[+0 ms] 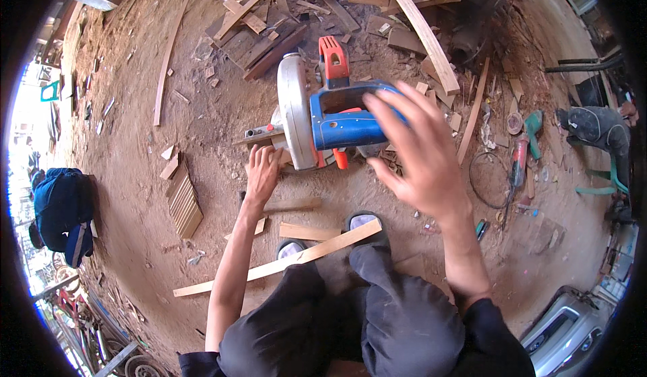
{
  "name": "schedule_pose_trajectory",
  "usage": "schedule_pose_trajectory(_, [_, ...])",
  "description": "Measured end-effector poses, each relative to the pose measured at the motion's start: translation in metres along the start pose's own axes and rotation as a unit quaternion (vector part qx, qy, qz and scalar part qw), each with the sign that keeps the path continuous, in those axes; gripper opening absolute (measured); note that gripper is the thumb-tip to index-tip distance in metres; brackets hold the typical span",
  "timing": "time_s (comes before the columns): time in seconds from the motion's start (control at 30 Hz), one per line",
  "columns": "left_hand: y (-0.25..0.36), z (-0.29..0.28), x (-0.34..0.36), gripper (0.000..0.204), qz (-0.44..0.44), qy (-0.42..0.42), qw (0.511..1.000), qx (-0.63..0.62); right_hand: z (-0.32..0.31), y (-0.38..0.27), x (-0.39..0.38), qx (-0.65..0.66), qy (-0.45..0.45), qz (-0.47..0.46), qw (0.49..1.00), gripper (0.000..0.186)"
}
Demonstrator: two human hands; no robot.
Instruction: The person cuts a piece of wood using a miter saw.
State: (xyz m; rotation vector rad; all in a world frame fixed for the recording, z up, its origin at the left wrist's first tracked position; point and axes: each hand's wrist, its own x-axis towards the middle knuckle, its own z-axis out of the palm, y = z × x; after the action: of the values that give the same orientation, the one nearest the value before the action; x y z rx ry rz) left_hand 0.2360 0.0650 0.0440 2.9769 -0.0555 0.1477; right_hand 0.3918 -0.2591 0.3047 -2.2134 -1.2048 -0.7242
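Two knees [411, 309], two hands [430, 164], one saw [296, 110].

Right of the saw [350, 133], our right hand [424, 158] is blurred; we cannot tell whether it touches the saw. At the saw's lower left, our left hand [263, 175] hides its own contact. Below the saw, a wood strip [269, 268] partly covers our shoes [362, 221]. Far lower right of the saw, the rim cuts off a silver bumper [566, 326].

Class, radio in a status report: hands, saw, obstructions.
Left hand by metal plate; right hand open by blue handle. Circular saw between them. Wood scraps just beyond.
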Motion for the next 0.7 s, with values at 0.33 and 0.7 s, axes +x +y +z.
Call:
schedule_pose_trajectory(0.33, [0.059,-0.027,-0.068,0.045,0.006,-0.114,0.967,-0.229,0.153,0.09,-0.182,0.009,-0.21,0.171,0.963,0.017])
schedule_pose_trajectory(0.7, [0.089,-0.007,-0.126,0.047,0.107,-0.175,0.964,-0.171,0.201,0.117,-0.203,0.037,-0.191,0.137,0.971,0.035])
